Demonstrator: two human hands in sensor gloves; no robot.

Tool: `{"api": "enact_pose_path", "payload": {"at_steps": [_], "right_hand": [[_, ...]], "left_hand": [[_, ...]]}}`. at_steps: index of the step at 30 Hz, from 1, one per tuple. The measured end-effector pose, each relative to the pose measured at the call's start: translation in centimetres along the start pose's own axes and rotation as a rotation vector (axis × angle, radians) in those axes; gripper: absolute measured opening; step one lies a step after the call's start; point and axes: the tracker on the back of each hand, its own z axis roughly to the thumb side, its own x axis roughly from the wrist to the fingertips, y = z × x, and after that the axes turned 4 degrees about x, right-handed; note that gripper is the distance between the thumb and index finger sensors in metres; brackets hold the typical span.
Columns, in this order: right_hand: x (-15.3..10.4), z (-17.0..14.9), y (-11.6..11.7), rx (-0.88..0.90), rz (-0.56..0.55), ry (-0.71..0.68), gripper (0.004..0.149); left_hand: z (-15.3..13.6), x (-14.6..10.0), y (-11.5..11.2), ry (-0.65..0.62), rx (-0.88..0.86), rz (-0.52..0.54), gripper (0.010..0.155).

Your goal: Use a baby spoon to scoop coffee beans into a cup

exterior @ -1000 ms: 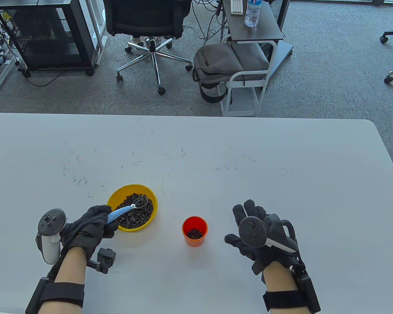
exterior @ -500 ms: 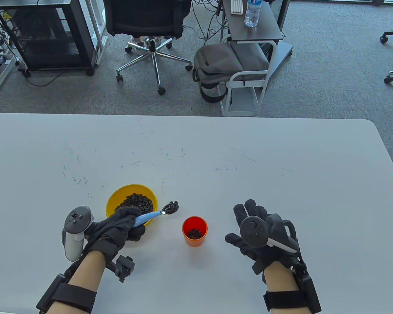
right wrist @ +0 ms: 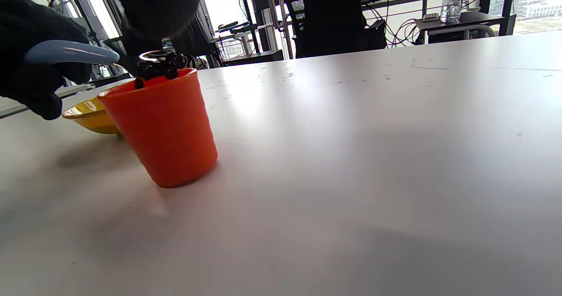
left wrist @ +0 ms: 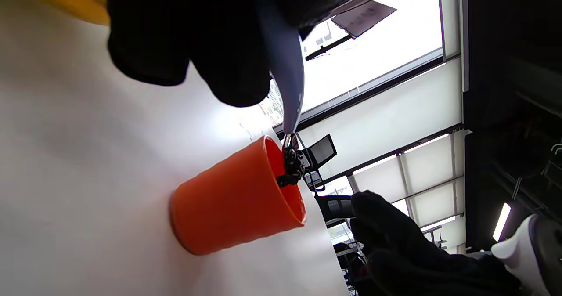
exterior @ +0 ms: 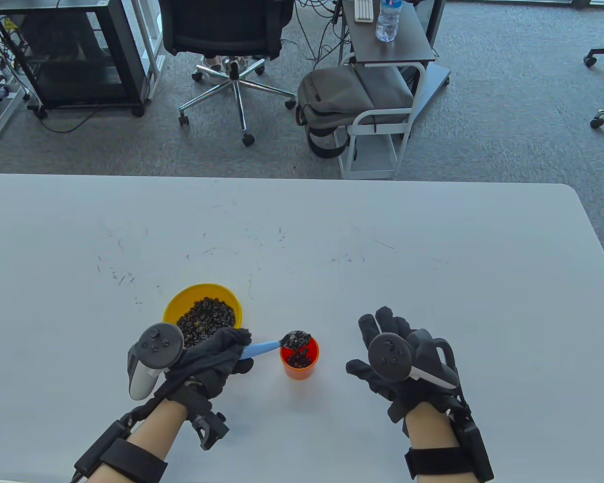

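Moved from bowl (exterior: 181, 304) to cup (exterior: 299, 371): left hand (exterior: 216, 354) grips loaded spoon (exterior: 282, 343) over the rim for tipping beans (exterior: 297, 341); right hand (exterior: 397, 359) rests open on bench (exterior: 433, 251).

A blue-handled metal baby spoon (exterior: 274, 344) heaped with dark coffee beans (exterior: 296, 340) hangs over the rim of an upright orange plastic cup (exterior: 299, 363); beside it, a yellow bowl (exterior: 202, 312) holds more beans.

Black-gloved hands (exterior: 216, 357) — bare forearms, black straps, grey trackers.
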Motion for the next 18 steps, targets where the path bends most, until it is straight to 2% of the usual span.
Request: {"api": "enact_pose_path", "payload": {"at_steps": [5, 8, 18], "right_hand": [[0.0, 0.0, 0.0, -0.002, 0.001, -0.002, 0.085], [0.0, 0.1, 0.0, -0.004, 0.001, -0.002, 0.085], [0.1, 0.1, 0.1, -0.005, 0.001, -0.005, 0.085]], "left_hand": [[1.0, -0.3, -0.2, -0.098, 0.161, 0.017, 0.042], [1.5, -0.5, 0.2, -0.130, 0.193, 0.054, 0.042], [1.8, -2.7, 5.1, -0.107, 0.229, 0.324, 0.042]]}}
